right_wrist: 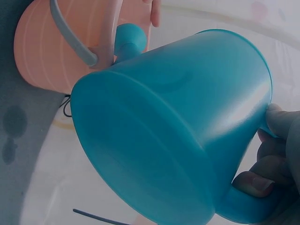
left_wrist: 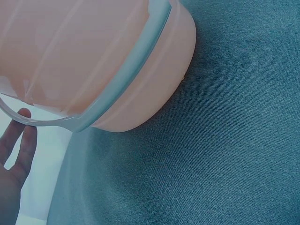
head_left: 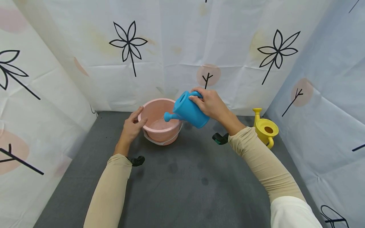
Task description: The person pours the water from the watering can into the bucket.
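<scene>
A blue watering can (head_left: 191, 109) tilts toward the pink bucket (head_left: 161, 135), its round spout head (head_left: 168, 117) over the bucket's right rim. My right hand (head_left: 209, 103) grips the can's handle, with fingers curled round it in the right wrist view. The can's broad base (right_wrist: 140, 154) faces that camera. At the bucket's left rim is my left hand (head_left: 132, 125), fingers and thumb extended and fingertips touching the edge. The bucket stands upright, and a little clear liquid (head_left: 159, 124) shows at its bottom. Its pale carrying handle (left_wrist: 126, 75) hangs down at the front.
A yellow watering can (head_left: 266, 129) stands at the right edge of the dark grey table (head_left: 182, 190), beyond my right forearm. White patterned cloth walls (head_left: 176, 41) enclose the table at the back and both sides. Dark wet spots (head_left: 204, 181) mark the tabletop.
</scene>
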`<state>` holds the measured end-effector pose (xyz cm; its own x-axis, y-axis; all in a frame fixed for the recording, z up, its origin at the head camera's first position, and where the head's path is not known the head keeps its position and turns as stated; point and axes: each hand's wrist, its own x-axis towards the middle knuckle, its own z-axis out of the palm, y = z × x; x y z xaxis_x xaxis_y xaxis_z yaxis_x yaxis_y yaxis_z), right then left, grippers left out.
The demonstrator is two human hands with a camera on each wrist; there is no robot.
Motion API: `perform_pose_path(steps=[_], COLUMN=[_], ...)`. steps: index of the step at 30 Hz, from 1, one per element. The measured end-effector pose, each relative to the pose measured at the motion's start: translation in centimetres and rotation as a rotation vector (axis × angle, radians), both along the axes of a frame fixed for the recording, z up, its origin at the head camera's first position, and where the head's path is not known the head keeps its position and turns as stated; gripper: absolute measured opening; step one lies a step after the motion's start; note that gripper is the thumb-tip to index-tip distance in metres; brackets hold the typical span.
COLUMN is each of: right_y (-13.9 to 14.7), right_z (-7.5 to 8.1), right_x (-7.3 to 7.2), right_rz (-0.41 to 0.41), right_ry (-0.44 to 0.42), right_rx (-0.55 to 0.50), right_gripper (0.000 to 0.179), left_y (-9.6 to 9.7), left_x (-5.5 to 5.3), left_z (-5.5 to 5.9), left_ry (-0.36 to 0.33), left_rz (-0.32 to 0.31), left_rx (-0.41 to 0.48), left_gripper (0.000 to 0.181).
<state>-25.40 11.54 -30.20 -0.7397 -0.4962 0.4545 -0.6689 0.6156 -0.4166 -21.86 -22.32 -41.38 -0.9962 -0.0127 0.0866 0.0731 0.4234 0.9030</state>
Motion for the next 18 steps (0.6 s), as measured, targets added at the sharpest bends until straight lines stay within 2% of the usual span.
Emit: perform_pose_path(steps=[9, 18], right_y=[-0.17, -0.24], right_z=[0.34, 0.39], right_x=[0.08, 0.00], right_rz=[-0.010, -0.004], right_ry=[-0.039, -0.035], right_rx=[0.018, 0.017], right_gripper=[0.034, 0.032], left_y=[-0.02, 0.05], left_x=[-0.25, -0.11], left_z=[-0.34, -0.14], left_ry=[0.001, 0.008], left_rz=[0.009, 0.006], left_rx=[0.017, 0.011], left_gripper=[0.065, 0.064])
